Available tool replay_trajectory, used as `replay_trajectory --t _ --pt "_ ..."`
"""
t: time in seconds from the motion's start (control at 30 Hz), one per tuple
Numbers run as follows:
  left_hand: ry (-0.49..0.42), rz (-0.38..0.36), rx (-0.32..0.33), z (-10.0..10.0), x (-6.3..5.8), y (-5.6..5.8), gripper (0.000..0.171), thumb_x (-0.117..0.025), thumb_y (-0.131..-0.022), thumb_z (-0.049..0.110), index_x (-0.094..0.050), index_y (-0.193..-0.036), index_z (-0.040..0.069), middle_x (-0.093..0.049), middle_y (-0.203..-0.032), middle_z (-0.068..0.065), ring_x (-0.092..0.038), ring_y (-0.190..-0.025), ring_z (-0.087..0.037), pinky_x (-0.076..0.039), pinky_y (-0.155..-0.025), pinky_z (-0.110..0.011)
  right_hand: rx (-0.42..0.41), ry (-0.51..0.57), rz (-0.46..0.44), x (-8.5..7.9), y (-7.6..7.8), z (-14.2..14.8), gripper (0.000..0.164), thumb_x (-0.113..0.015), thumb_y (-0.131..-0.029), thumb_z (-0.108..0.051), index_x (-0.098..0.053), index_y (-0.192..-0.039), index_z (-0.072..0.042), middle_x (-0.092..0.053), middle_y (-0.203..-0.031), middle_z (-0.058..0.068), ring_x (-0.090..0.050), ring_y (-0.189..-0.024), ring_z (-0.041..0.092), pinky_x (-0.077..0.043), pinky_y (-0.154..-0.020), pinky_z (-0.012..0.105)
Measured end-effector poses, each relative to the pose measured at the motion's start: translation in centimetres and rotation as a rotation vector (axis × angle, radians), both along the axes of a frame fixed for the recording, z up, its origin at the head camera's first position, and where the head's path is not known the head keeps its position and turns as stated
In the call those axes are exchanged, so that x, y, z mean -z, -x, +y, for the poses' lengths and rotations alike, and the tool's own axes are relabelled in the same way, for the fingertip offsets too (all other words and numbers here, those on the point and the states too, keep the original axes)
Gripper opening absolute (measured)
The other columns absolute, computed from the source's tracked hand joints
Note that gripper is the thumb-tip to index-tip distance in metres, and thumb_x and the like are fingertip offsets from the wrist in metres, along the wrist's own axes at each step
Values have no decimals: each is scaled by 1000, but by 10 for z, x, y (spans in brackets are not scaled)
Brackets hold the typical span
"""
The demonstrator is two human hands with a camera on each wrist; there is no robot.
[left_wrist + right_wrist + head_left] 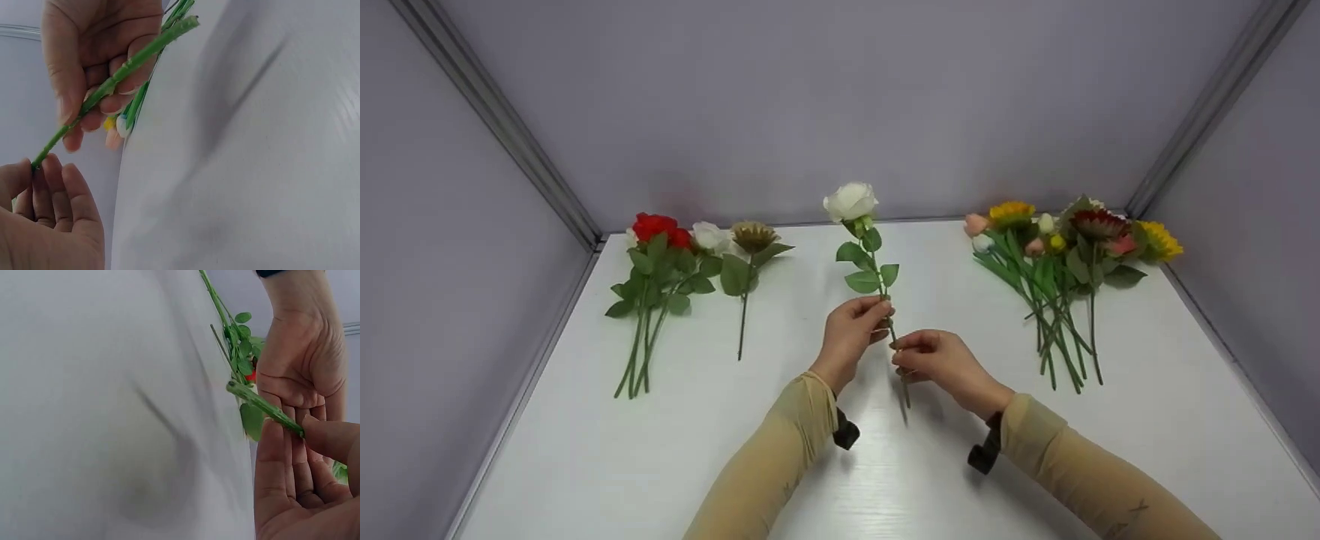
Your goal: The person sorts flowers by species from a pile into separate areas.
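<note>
Red roses (655,225) and a brown sunflower-like bloom (754,238) lie left; at centre, left hand (847,336) and, lower down, right hand (949,366) each pinch the stem (132,64) of a white rose (851,201) above the tabletop (585,465), bloom far; tulips (976,225) and sunflowers (1011,214) lie right. Step looks like two-handed stem handling; next move probably calls for one hand's fingers gripping while the other's let go. White tabletop, greyish walls (840,97) left, far and right.

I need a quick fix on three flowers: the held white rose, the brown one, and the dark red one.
White rose (851,201): head view, on the bloom.
Brown flower (754,238): head view, on the bloom.
Dark red flower (1099,223): head view, on the petals.
</note>
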State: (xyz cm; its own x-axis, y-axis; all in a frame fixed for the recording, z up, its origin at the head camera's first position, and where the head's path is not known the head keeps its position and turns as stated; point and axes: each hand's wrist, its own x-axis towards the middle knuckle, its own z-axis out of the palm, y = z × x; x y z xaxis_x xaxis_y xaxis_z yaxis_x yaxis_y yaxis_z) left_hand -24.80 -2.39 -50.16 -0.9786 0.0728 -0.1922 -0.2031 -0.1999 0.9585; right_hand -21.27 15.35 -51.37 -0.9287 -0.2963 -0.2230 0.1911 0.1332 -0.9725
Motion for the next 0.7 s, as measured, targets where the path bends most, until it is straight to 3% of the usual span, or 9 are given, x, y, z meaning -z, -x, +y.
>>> replay_trajectory --t 0.23,0.37,0.53,0.6,0.7 --pt "5 1 -6 -11 0 2 26 -71 -99 19 -71 -120 4 -72 -107 -10 -70 -99 -25 -60 -82 -35 -24 9 -56 10 -18 -12 33 -75 -92 -5 -64 -117 11 -71 -100 11 -70 -88 21 -61 -79 37" --pt "11 -4 21 -14 1 -1 32 -73 -97 16 -70 -127 6 -70 -108 -10 -69 -95 -21 -61 -82 -35 6 2 -32 11 -21 -17 31 -74 -91 -5 -64 -116 11 -71 -97 11 -69 -85 20 -61 -77 36" --pt "46 31 12 -19 1 -5 35 -73 -95 8 -67 -128 1 -70 -107 -12 -70 -93 -22 -61 -82 -35 5 -8 -28 11 -20 -25 31 -74 -92 -5 -64 -118 10 -71 -98 12 -69 -85 20 -61 -77 35" --pt "73 55 -7 -27 -1 -4 32 -73 -95 7 -67 -125 -1 -70 -107 -13 -71 -93 -23 -61 -82 -35 -16 -22 -5 10 -19 -28 34 -74 -93 -9 -64 -121 8 -70 -100 12 -70 -88 22 -61 -79 36" --pt "147 85 -38 -49 -7 -1 30 -72 -96 6 -68 -124 -1 -70 -107 -14 -70 -93 -24 -61 -81 -35 -76 -79 97 6 -17 -35 39 -71 -98 -17 -62 -129 5 -69 -107 12 -70 -95 26 -60 -83 38"
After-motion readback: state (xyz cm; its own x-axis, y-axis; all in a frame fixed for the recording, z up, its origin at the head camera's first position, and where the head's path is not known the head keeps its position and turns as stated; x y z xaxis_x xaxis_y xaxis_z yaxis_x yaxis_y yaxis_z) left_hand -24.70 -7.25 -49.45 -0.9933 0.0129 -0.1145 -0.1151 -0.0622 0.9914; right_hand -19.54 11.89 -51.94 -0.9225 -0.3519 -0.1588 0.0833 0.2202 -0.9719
